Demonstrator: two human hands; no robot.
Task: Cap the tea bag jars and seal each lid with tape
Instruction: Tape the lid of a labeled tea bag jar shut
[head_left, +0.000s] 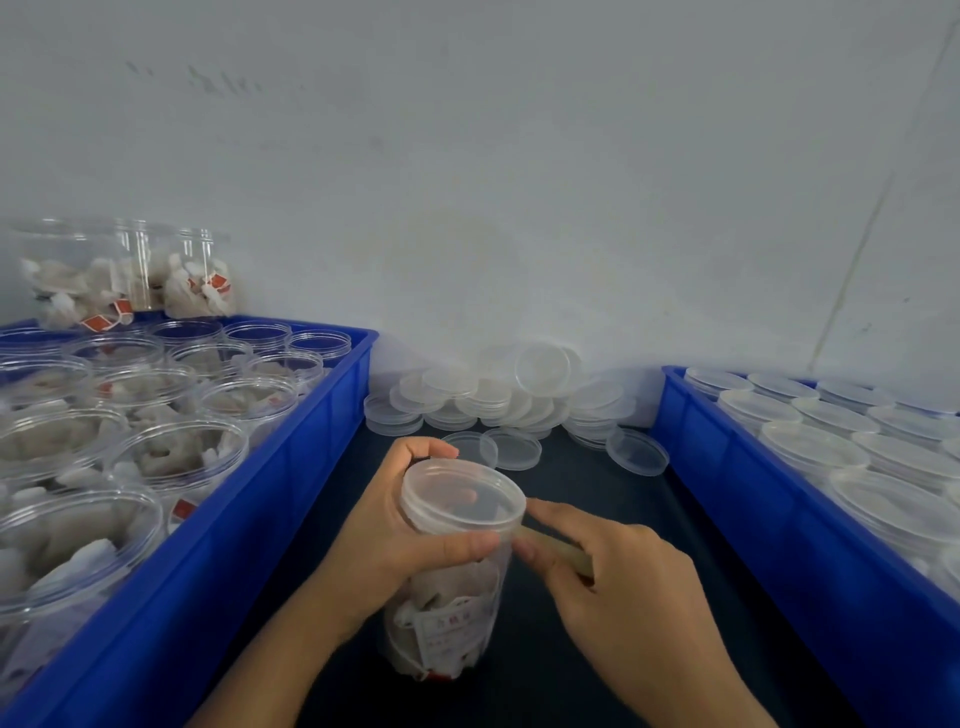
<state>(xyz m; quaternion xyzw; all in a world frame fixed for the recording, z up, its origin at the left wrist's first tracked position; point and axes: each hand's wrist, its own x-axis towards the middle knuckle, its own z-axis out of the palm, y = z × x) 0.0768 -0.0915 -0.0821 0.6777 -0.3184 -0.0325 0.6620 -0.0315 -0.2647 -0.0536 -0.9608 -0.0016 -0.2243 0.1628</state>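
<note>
A clear jar of tea bags (447, 629) stands on the dark table between two crates, with a translucent lid (464, 493) on its top. My left hand (395, 530) grips the jar just under the lid, thumb across the front. My right hand (613, 577) pinches a yellowish strip of tape (553, 545) and presses its end against the lid's rim with the index finger. A roll of tape is not visible.
The blue crate on the left (291, 467) holds several open jars of tea bags, with more jars (124, 275) stacked behind. The blue crate on the right (727, 499) holds capped jars. Loose lids (498, 400) are piled against the wall.
</note>
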